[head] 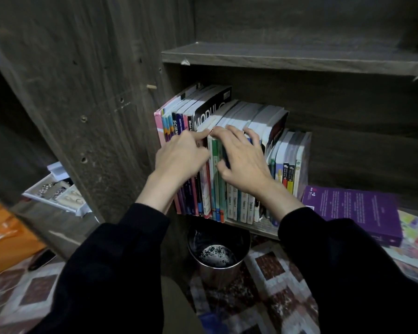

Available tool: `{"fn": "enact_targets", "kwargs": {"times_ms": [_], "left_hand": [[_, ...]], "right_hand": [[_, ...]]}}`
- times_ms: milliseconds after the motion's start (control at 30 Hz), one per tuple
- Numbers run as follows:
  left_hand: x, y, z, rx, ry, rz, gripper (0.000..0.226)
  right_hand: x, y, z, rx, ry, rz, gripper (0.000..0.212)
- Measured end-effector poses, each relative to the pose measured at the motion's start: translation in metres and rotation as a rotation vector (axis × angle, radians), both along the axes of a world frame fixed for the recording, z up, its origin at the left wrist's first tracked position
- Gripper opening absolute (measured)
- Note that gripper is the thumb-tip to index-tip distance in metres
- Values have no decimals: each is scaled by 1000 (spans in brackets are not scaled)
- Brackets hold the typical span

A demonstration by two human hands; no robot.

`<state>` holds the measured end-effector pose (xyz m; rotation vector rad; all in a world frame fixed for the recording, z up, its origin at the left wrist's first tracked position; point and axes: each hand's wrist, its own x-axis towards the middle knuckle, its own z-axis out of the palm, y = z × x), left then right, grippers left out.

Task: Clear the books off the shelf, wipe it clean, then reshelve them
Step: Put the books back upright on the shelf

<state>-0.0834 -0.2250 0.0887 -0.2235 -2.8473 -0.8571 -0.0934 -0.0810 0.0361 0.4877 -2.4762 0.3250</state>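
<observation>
A row of books (258, 116) stands on a dark wood shelf (261, 227). The right hand (241, 162) bends its fingers over the book tops, with its thumb on the spines. The left hand (181, 157) is just beside it, one finger on a book top. A purple book (352, 208) lies flat nearby. A metal bin (217, 259) sits below.

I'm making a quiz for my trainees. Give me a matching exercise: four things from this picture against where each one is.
1 purple book
2 metal bin
3 orange bag
4 left hand

A on the floor below the shelf
B far left
C lying flat, right of the standing books
D touching the standing books' tops

Pairs: 1-C, 2-A, 3-B, 4-D
</observation>
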Motion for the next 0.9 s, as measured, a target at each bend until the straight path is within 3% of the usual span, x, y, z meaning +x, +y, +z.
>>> {"fn": "enact_targets", "kwargs": {"times_ms": [133, 267, 333, 500, 733, 900], "left_hand": [[29, -14, -7, 5, 53, 39, 46], [53, -26, -35, -77, 324, 78, 33], [48, -24, -53, 20, 390, -9, 33], [34, -1, -64, 294, 371, -74, 48], [64, -13, -68, 233, 492, -4, 40], [76, -13, -59, 347, 285, -28, 56]], "right_hand": [[1, -1, 2, -20, -11, -2, 59], [0, -2, 1, -23, -13, -5, 59], [1, -2, 2, -27, -23, -9, 59], [4, -3, 6, -23, -51, -5, 61], [2, -3, 5, -26, -42, -6, 56], [4, -2, 8, -27, -103, 10, 57]]}}
